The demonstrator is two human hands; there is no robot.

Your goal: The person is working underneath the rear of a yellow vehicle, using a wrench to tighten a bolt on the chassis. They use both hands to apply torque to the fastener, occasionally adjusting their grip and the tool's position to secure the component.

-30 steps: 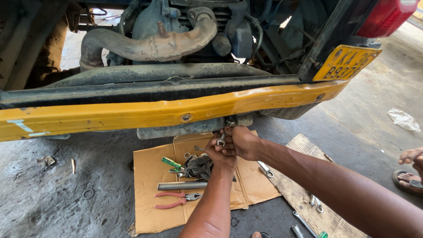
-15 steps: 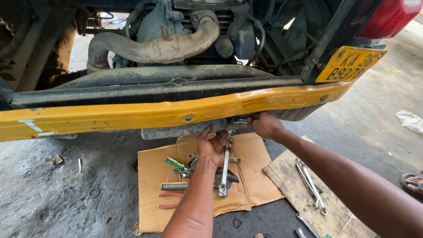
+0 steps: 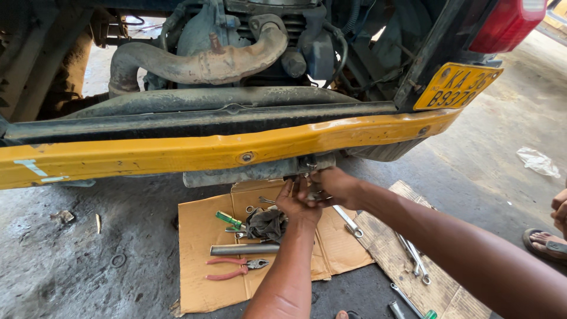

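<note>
The left hand (image 3: 297,204) and the right hand (image 3: 332,184) were pressed close together, just under the yellow bumper (image 3: 177,155) of the vehicle. Both hands were curled around a small metal part (image 3: 308,165) that hung below the bumper, next to a grey metal bracket (image 3: 242,174). The left hand's fingers pointed up and bent around something small. The right hand was closed from the other side. The thing they pinched was too small and too hidden to tell what it was.

Under the hands lay a flat piece of brown cardboard (image 3: 207,289) on the grey floor. On it were a dark rag (image 3: 267,223), a screwdriver with a green handle (image 3: 229,220), a grey metal pipe (image 3: 244,250) and pliers with red handles (image 3: 236,267). A shiny wrench (image 3: 347,221) lay just beside the right arm.

To the right was a second, paler sheet of cardboard (image 3: 387,248) with more wrenches (image 3: 414,260) on it.

Above the bumper was a black bar (image 3: 201,121), and above that a fat rusty exhaust pipe (image 3: 201,64). A yellow number plate (image 3: 456,86) hung at the right, under a red tail light (image 3: 505,25).

At the far right edge was another person's foot in a sandal (image 3: 546,243).
</note>
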